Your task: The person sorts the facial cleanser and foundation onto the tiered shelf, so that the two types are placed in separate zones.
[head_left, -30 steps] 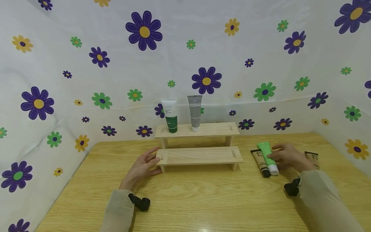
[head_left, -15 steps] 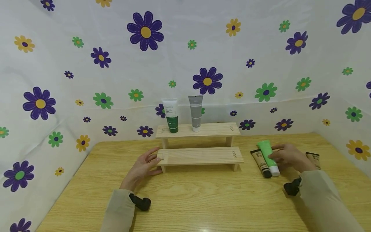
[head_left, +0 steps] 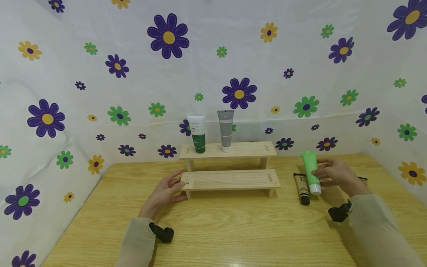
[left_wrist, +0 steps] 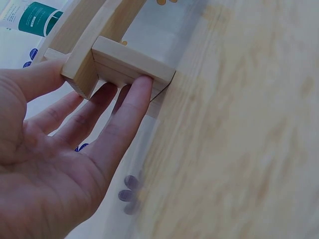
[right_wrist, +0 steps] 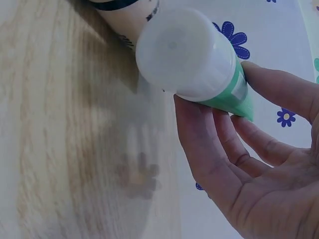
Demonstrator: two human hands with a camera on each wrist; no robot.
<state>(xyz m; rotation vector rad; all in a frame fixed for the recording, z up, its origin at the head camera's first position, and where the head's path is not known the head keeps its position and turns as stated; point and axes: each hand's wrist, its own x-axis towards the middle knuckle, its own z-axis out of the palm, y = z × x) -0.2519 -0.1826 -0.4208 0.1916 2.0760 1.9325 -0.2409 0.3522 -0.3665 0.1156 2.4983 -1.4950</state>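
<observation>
My left hand (head_left: 161, 192) grips the left end of a two-step wooden display rack (head_left: 230, 180). In the left wrist view the thumb lies at the lower board's end (left_wrist: 82, 79), with fingertips against the leg below. Off to the right, my right hand (head_left: 341, 177) pinches a light green squeeze tube (head_left: 310, 167), raised with its white cap (right_wrist: 174, 52) pointing down. The thumb and fingers press it from opposite sides in the right wrist view. A tan tube with a black cap (head_left: 301, 188) lies on the table just left of it.
A white-and-green tube (head_left: 198, 134) and a grey tube (head_left: 225, 129) stand cap down on the rack's upper step. Another tan tube (head_left: 363, 180) is mostly hidden behind my right wrist. A flowered cloth (head_left: 207, 74) hangs behind the wooden table (head_left: 213, 230).
The right hand has lifted the green tube from beside the tan tube and turned it more upright. The tan tube has shifted slightly. My left hand stays on the rack.
</observation>
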